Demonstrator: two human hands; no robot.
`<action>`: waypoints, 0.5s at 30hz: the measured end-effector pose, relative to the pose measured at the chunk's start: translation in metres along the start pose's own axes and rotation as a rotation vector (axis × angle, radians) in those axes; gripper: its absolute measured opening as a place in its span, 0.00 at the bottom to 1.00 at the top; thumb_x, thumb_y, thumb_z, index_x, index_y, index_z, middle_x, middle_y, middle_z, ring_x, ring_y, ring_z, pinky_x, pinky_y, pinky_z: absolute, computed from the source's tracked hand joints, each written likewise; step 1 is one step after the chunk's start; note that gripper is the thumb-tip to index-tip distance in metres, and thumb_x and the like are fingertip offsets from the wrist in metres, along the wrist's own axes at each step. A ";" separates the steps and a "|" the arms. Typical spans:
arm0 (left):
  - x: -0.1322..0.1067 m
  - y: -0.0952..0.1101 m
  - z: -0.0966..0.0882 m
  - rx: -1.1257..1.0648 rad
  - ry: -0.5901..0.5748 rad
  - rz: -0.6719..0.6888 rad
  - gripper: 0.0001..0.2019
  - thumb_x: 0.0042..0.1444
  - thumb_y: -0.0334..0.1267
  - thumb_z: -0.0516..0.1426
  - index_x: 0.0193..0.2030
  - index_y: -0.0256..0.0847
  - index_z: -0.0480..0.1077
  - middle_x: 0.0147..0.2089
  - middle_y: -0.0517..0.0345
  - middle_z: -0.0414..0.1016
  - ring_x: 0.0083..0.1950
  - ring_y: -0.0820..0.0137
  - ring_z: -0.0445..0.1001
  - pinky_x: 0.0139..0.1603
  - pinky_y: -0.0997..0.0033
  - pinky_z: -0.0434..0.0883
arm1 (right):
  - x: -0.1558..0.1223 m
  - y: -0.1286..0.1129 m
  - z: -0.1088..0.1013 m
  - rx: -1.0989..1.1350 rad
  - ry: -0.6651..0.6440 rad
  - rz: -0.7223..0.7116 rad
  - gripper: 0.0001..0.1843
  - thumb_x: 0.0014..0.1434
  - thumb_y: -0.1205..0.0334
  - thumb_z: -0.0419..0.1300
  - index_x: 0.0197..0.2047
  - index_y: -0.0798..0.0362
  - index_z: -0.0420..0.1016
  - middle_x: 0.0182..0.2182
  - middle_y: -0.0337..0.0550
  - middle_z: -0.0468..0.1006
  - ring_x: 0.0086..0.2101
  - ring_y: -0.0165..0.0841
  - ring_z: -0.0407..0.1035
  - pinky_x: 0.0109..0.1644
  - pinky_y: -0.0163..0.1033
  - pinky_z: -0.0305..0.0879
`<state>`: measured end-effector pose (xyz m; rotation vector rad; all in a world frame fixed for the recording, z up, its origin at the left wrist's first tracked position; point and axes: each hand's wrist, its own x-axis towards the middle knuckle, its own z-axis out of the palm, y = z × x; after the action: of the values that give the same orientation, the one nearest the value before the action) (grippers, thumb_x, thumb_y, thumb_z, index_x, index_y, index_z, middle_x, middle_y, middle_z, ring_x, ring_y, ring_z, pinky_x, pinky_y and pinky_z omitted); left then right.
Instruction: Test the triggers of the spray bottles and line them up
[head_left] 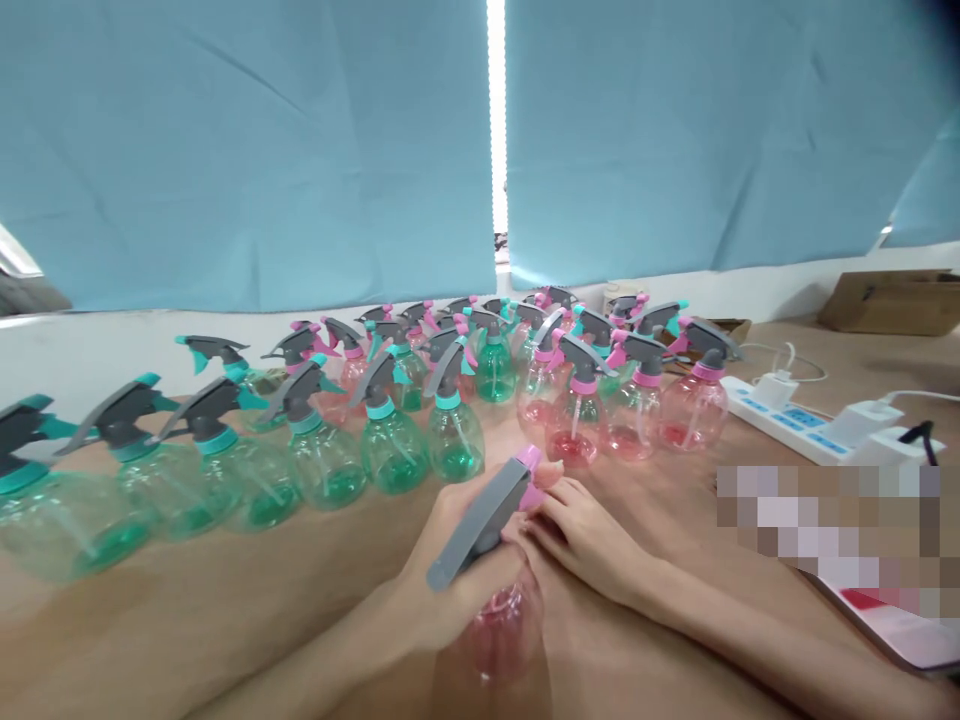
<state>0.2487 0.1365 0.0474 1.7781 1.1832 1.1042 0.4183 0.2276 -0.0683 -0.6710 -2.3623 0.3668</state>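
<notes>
A pink see-through spray bottle point(504, 632) with a grey and pink trigger head stands at the table's near middle. My left hand point(442, 570) is wrapped around its neck, just under the head. From the other side, my right hand point(589, 535) reaches in with bent fingers closed together at the pink trigger and nozzle. Its fingertips are partly hidden behind the head and the left hand. Some reddish colour shows inside the bottle. Ahead of my hands are green spray bottles point(395, 455) on the left and more pink spray bottles point(574, 435) on the right.
A white power strip point(787, 420) with plugs and cables lies at the right. Nearer me is a phone-like device point(919, 640), partly blurred out. Cardboard point(892, 300) rests at the far right. Blue sheeting point(262, 150) hangs behind the wooden table point(300, 590).
</notes>
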 end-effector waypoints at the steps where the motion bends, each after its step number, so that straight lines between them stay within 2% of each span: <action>1: 0.001 0.000 0.000 -0.009 -0.014 -0.009 0.10 0.45 0.30 0.53 0.35 0.43 0.70 0.25 0.63 0.65 0.24 0.71 0.62 0.26 0.70 0.64 | -0.001 0.000 0.003 0.012 0.001 -0.003 0.05 0.63 0.67 0.54 0.37 0.51 0.69 0.42 0.47 0.75 0.43 0.40 0.69 0.49 0.49 0.66; 4: 0.003 0.003 -0.001 -0.028 -0.039 -0.024 0.12 0.44 0.30 0.54 0.37 0.43 0.69 0.23 0.65 0.63 0.22 0.73 0.59 0.23 0.72 0.61 | -0.003 0.003 0.004 0.033 0.004 0.030 0.05 0.63 0.67 0.54 0.36 0.51 0.69 0.39 0.46 0.74 0.41 0.39 0.69 0.46 0.47 0.67; 8: 0.005 0.006 -0.001 -0.037 -0.042 -0.024 0.09 0.43 0.30 0.54 0.33 0.43 0.68 0.22 0.66 0.60 0.21 0.74 0.55 0.21 0.72 0.58 | -0.003 0.005 -0.001 0.024 -0.011 0.052 0.05 0.63 0.68 0.54 0.36 0.51 0.69 0.37 0.46 0.74 0.39 0.39 0.68 0.44 0.46 0.67; 12: 0.006 0.008 -0.002 -0.045 -0.061 -0.003 0.07 0.41 0.30 0.52 0.29 0.43 0.66 0.24 0.64 0.61 0.22 0.74 0.55 0.23 0.71 0.58 | -0.002 0.007 -0.002 0.025 -0.042 0.074 0.05 0.63 0.68 0.55 0.41 0.51 0.70 0.40 0.47 0.74 0.41 0.39 0.68 0.45 0.47 0.67; 15: 0.005 0.009 -0.003 -0.017 -0.047 0.021 0.05 0.42 0.32 0.52 0.28 0.43 0.65 0.24 0.63 0.61 0.23 0.72 0.57 0.26 0.69 0.61 | -0.004 0.009 -0.002 0.034 -0.038 0.079 0.05 0.62 0.68 0.54 0.40 0.52 0.70 0.44 0.49 0.73 0.44 0.40 0.69 0.47 0.47 0.67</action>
<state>0.2501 0.1384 0.0576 1.7979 1.1267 1.0752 0.4252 0.2336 -0.0728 -0.7485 -2.3651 0.4570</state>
